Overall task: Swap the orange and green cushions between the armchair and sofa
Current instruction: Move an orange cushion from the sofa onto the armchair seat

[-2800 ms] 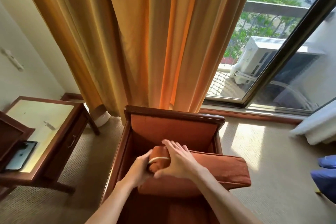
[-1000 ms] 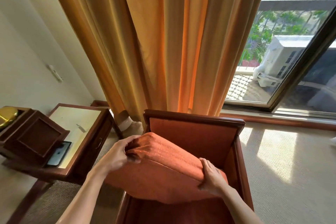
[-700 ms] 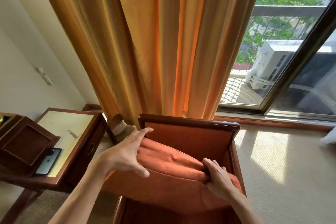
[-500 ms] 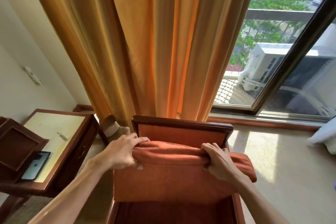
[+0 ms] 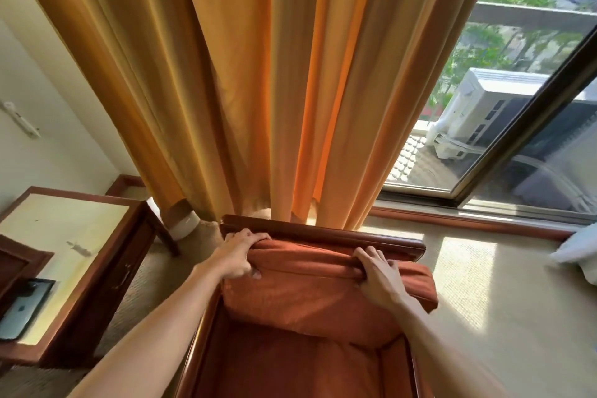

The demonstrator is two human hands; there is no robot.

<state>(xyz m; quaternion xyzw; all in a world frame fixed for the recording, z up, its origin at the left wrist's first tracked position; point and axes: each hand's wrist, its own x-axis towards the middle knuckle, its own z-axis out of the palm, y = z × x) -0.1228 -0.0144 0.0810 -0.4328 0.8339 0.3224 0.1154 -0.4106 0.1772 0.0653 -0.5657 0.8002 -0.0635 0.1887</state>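
Both hands hold the top edge of the orange cushion (image 5: 310, 297). The left hand (image 5: 237, 257) is curled over the top left corner, fingers on the far side and thumb pressed into the front. The right hand (image 5: 378, 275) lies over the top edge farther to the right, its fingers bent down tight onto the cloth. Both arms are bare and reach forward.

The cushion stands up against the back of the armchair (image 5: 323, 231). Its bottom rests on the orange seat, and its top sits just under the dark wood rail of the chair back. Its right end sticks out past the chair's right side, over the carpet (image 5: 504, 317).

Right behind the chair hangs a big gold curtain (image 5: 258, 81). To the right is a window (image 5: 517, 107) with a white box outside and green trees. To the left stands a wood side table (image 5: 64, 236) with a pale top, and a phone (image 5: 24, 308) lies on it.
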